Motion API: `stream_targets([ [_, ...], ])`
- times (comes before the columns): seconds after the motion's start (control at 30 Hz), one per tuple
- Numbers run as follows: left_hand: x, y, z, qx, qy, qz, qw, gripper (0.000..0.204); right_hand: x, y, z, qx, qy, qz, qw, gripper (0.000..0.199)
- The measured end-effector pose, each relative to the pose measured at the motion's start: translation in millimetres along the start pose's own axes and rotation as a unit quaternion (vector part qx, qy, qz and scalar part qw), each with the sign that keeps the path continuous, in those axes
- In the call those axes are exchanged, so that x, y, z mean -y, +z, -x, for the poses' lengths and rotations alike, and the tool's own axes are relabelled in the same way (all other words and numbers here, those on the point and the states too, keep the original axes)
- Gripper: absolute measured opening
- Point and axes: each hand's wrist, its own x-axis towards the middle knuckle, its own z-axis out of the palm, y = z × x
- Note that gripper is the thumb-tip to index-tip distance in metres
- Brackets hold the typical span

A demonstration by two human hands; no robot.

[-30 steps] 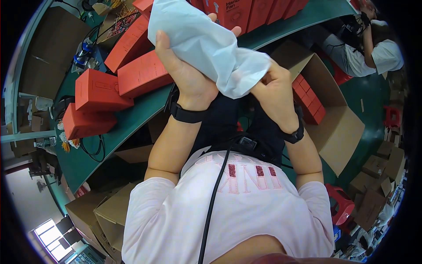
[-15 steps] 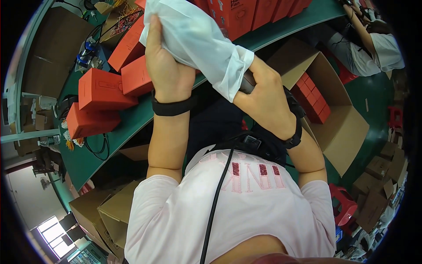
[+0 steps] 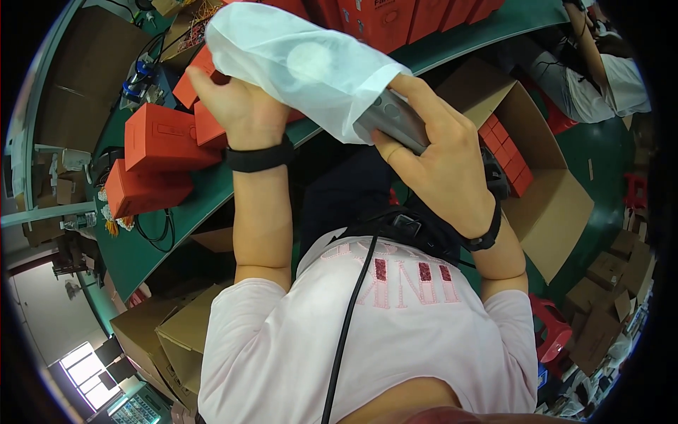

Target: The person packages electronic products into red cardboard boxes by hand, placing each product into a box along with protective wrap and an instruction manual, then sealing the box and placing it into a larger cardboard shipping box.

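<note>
My left hand (image 3: pixel 236 106) grips the far end of a white fabric pouch (image 3: pixel 296 67) raised over the green table (image 3: pixel 212 184). My right hand (image 3: pixel 434 152) holds a grey oblong device (image 3: pixel 395 120) whose upper part sits inside the pouch's open mouth. Both wrists carry black bands. Red boxes (image 3: pixel 159 138) lie on the table just left of my left hand.
A row of red boxes (image 3: pixel 381 18) stands along the table's far side. An open cardboard carton (image 3: pixel 544 205) with red boxes inside sits on the floor at right. Another person (image 3: pixel 600 63) sits at upper right. Brown cartons (image 3: pixel 162 332) stand at lower left.
The pouch has shifted toward the left and flattened out. More of the grey device shows at the pouch's mouth, held in my right hand.
</note>
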Motion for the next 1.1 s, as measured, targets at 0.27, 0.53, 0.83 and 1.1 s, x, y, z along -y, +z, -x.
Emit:
stream_targets([
  [0.27,64.2,20.1,23.4,-0.031,-0.028,-0.089,0.995,0.073,5.6,1.6,-2.9,0.043,0.072,-0.027,0.996,0.041],
  [0.53,28.5,-5.6,6.9,0.009,-0.152,-0.02,0.988,0.038,12.5,10.7,-9.1,-0.005,0.02,-0.016,1.0,0.042],
  [0.83,37.4,11.9,7.5,0.031,-0.073,-0.036,0.996,0.044,12.6,1.4,-0.7,-0.062,-0.023,0.035,0.997,0.041],
  [1.1,138.6,66.7,56.3,0.021,0.068,-0.322,0.944,0.038,-16.1,7.4,-11.1,-0.158,0.127,-0.302,0.931,0.027],
])
